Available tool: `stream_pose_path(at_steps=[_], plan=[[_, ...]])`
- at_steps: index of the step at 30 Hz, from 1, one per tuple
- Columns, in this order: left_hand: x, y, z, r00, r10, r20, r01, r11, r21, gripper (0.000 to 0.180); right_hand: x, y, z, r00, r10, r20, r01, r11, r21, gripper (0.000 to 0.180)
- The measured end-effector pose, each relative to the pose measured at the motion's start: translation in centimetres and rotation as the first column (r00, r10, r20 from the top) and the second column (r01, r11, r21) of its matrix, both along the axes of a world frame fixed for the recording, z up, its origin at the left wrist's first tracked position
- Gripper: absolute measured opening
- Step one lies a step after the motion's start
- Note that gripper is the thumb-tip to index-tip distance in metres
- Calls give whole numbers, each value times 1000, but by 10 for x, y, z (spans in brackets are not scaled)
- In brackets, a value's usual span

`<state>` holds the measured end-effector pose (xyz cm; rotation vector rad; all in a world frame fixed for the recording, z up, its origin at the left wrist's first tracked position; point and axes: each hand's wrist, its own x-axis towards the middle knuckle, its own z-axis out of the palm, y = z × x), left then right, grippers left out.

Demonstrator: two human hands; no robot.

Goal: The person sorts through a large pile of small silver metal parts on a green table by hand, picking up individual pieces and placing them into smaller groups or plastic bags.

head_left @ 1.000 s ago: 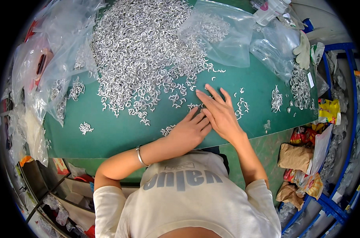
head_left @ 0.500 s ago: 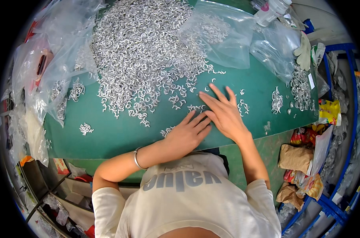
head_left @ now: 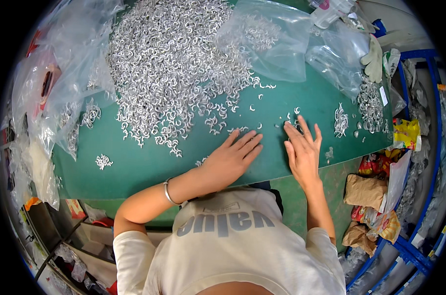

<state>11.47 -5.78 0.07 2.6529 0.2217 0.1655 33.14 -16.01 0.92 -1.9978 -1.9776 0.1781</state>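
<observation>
A large heap of small silvery crescent-shaped metal pieces point(head_left: 159, 64) covers the far middle of the green tabletop point(head_left: 110, 182). My left hand point(head_left: 230, 160) lies flat at the heap's near right edge, fingers apart, over a few crescents that it partly hides. A silver bracelet point(head_left: 168, 191) circles that wrist. Farther right, my right hand point(head_left: 304, 150) rests with fingers spread, its fingertips by a few loose crescents point(head_left: 296, 110). Whether a fingertip presses on a piece under it is hidden. I see nothing gripped in either hand.
Clear plastic bags point(head_left: 267, 44) lie by the heap, with more bags point(head_left: 80, 49) at the left. On the right are a small crescent pile point(head_left: 341, 120), a larger pile point(head_left: 373, 105) and a pale glove point(head_left: 373, 59). A blue rack point(head_left: 424, 216) stands beyond the table's right end.
My right hand has moved right, away from my left hand, and the crescents that were beside it are now partly under its fingers. My left hand has barely moved.
</observation>
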Motion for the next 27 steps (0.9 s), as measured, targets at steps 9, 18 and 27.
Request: stream_pose_path(at_steps=[9,18,27], plan=[[-20,-3,7,991,125,-41,-128,989,-76,55,-6,-12,-11,999,-53,-8,53,998,38,31],[-13,-3,9,989,150,-13,-150,987,-64,54,-9,8,-11,993,-108,-39,110,993,45,34],[-13,-3,6,989,149,-15,-150,986,-67,44,-9,-8,0,976,-134,-174,159,977,140,32]])
